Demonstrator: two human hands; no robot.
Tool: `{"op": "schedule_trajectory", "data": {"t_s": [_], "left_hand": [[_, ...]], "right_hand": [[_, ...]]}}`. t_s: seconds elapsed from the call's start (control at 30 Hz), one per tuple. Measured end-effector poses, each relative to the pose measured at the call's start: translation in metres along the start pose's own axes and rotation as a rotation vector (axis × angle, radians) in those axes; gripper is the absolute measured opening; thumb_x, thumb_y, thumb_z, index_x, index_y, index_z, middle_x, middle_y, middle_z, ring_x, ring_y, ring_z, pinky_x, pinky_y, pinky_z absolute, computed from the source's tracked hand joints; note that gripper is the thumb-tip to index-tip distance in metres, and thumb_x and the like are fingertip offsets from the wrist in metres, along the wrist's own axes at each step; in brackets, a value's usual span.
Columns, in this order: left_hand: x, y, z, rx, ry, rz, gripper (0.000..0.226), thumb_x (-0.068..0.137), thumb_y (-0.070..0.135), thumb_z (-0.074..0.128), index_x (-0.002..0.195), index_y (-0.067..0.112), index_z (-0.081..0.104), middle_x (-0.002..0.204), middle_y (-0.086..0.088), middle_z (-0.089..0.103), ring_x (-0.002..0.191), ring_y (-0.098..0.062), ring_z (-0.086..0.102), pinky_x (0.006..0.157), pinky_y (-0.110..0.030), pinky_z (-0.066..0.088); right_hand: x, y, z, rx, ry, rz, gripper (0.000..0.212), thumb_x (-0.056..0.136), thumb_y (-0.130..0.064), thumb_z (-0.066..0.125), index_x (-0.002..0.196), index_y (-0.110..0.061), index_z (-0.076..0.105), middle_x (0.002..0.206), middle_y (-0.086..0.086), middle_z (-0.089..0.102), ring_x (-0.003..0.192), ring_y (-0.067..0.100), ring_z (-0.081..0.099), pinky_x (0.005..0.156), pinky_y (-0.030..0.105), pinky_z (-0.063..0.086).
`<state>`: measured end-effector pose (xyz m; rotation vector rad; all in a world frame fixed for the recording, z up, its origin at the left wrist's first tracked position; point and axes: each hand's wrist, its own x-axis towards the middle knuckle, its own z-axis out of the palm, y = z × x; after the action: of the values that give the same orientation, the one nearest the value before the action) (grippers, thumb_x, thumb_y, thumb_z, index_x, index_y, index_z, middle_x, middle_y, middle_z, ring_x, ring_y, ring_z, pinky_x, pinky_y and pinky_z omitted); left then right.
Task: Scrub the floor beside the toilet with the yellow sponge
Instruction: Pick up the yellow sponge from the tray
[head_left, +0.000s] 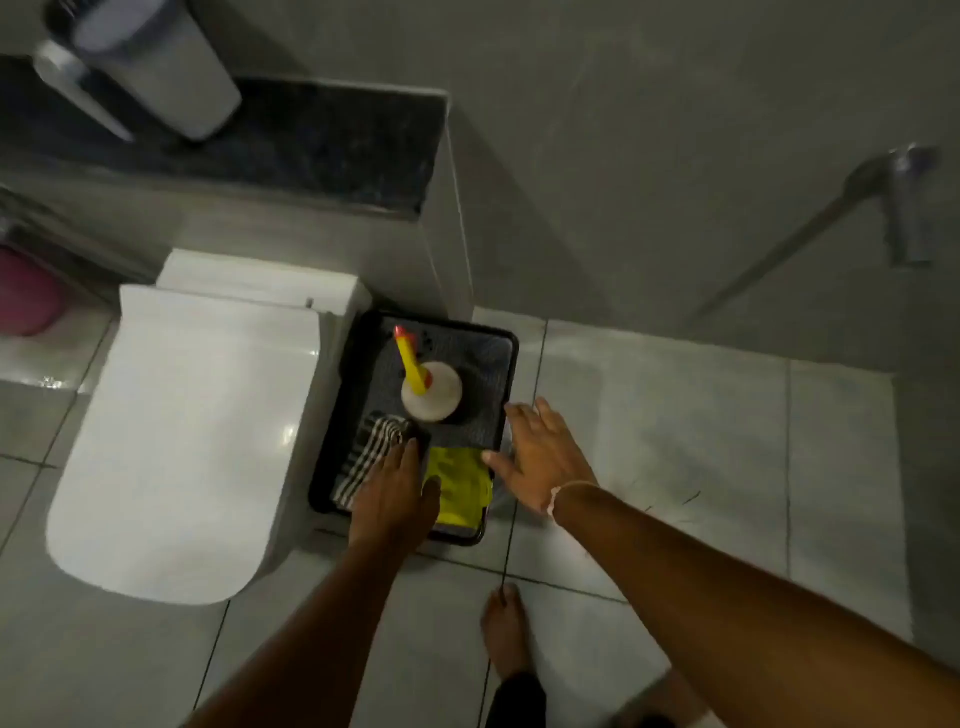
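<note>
A black tray (506, 343) sits on the floor right of the white toilet (182, 436). In its near part lies the yellow sponge (462, 483). My left hand (395, 493) rests flat over the tray's near left, its thumb touching the sponge's left edge and its fingers on a checked cloth (371, 447). At the tray's right rim hovers my right hand (545, 457), fingers spread, holding nothing. A white bottle with a yellow nozzle (428, 389) stands upright in the tray's middle.
Pale floor tiles (675, 441) spread to the right of the tray. My bare foot (506, 634) stands below it. A grey wall ledge (322, 145) rises behind the toilet, a pink bin (26, 296) sits far left, and a metal rail (810, 223) is at right.
</note>
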<state>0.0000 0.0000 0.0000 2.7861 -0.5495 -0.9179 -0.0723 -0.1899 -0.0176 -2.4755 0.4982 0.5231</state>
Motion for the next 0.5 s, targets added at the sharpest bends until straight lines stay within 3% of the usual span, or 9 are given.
{"op": "schedule_trajectory", "data": {"t_s": [0.1, 0.2, 0.33, 0.5], "left_hand": [[0.028, -0.016, 0.033, 0.0, -0.03, -0.112, 0.057, 0.098, 0.036, 0.05, 0.149, 0.012, 0.042, 0.145, -0.017, 0.054, 0.129, -0.037, 0.054, 0.102, -0.043, 0.046], [0.043, -0.024, 0.06, -0.033, -0.12, -0.173, 0.049, 0.097, 0.031, 0.048, 0.141, 0.011, 0.048, 0.138, -0.02, 0.056, 0.123, -0.042, 0.056, 0.098, -0.046, 0.047], [0.059, -0.029, 0.084, -0.101, -0.127, -0.242, 0.043, 0.097, 0.032, 0.043, 0.136, 0.015, 0.052, 0.134, -0.019, 0.055, 0.12, -0.042, 0.056, 0.095, -0.046, 0.044], [0.066, -0.034, 0.096, -0.25, -0.033, -0.304, 0.039, 0.094, 0.029, 0.056, 0.13, 0.012, 0.058, 0.124, -0.018, 0.066, 0.116, -0.04, 0.061, 0.092, -0.043, 0.048]], "right_hand": [[0.04, 0.0, 0.04, -0.115, 0.029, -0.102, 0.07, 0.092, -0.055, 0.047, 0.145, -0.01, 0.037, 0.149, 0.013, 0.041, 0.142, 0.032, 0.025, 0.12, 0.044, 0.018], [0.061, 0.0, 0.072, -0.207, 0.003, -0.149, 0.063, 0.087, -0.053, 0.054, 0.134, -0.011, 0.05, 0.135, 0.012, 0.053, 0.127, 0.032, 0.039, 0.109, 0.044, 0.03], [0.074, 0.003, 0.097, -0.287, 0.035, -0.143, 0.055, 0.085, -0.056, 0.056, 0.122, -0.015, 0.06, 0.125, 0.01, 0.058, 0.118, 0.031, 0.043, 0.096, 0.044, 0.034], [0.086, 0.003, 0.109, -0.238, 0.044, -0.139, 0.048, 0.083, -0.05, 0.063, 0.119, -0.018, 0.06, 0.122, 0.007, 0.061, 0.118, 0.028, 0.045, 0.096, 0.041, 0.034]]}}
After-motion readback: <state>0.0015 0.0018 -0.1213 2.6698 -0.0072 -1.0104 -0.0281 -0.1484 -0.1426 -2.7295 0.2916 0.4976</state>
